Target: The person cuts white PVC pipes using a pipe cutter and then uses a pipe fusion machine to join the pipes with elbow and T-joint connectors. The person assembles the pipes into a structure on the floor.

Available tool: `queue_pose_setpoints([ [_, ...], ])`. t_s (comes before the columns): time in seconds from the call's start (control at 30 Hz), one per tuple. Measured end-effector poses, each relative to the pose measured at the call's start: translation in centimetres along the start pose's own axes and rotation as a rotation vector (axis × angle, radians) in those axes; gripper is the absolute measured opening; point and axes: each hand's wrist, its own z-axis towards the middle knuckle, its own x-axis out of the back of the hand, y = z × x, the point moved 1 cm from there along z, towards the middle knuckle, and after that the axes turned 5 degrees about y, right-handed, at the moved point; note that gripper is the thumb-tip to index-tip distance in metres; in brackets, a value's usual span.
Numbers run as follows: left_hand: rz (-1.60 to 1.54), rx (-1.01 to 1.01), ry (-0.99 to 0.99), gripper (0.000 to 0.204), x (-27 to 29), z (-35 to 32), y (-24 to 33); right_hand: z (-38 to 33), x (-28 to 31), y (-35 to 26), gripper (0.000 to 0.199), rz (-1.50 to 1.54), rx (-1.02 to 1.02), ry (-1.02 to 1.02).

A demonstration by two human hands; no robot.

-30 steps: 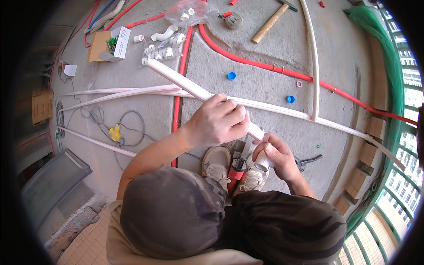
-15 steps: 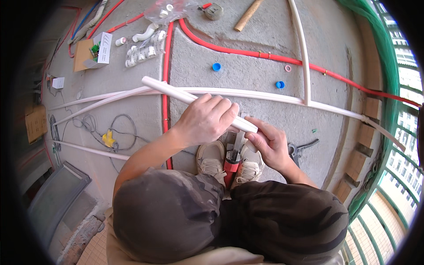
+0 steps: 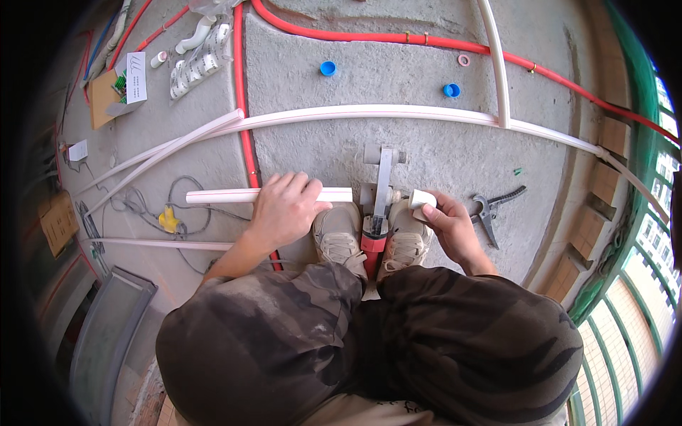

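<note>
My left hand [image 3: 285, 207] is closed from above round a short white plastic pipe [image 3: 220, 196] with a red stripe, held level over my left shoe. The pipe's right end stops just left of a pipe fusion welder [image 3: 384, 186], which stands between my shoes. This welder has a red body, an upright metal plate and round heating dies on both sides. On its right side, my right hand [image 3: 452, 226] pinches a white elbow fitting [image 3: 424, 199] between thumb and fingers. The elbow is close to the die there; whether they touch I cannot tell.
Pipe cutters [image 3: 487, 213] lie right of my right hand. Long white pipes [image 3: 369, 111] and a red conduit [image 3: 245, 142] cross the concrete floor. Two blue caps [image 3: 327, 69] sit farther off. A yellow plug [image 3: 169, 220] with cable, and an open carton [image 3: 106, 96], are at left.
The pipe has swung from slanted to level and moved left. My right hand has parted from the pipe's end and moved right of the welder, where the elbow now shows. The view has shifted.
</note>
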Motion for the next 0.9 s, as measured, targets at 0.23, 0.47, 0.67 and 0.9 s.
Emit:
queue_pose_setpoints([
  [0.23, -0.037, -0.002, 0.019, 0.033, -0.6, 0.5, -0.2, 0.3, 0.0, -1.0, 0.041, -0.142, -0.047, 0.001],
  [0.47, -0.078, -0.063, 0.129, 0.036, -0.2, 1.0, -0.3, 1.0, -0.3, -1.6, 0.04, -0.124, 0.013, 0.028],
  [0.67, -0.106, -0.156, 0.19, 0.037, 0.3, 2.3, 0.1, 1.2, -0.5, -2.6, 0.044, -0.125, 0.043, 0.019],
  [0.9, -0.101, -0.113, 0.168, 0.041, 0.1, 1.9, 0.1, 1.3, -0.6, -3.0, 0.043, -0.143, 0.088, 0.025],
])
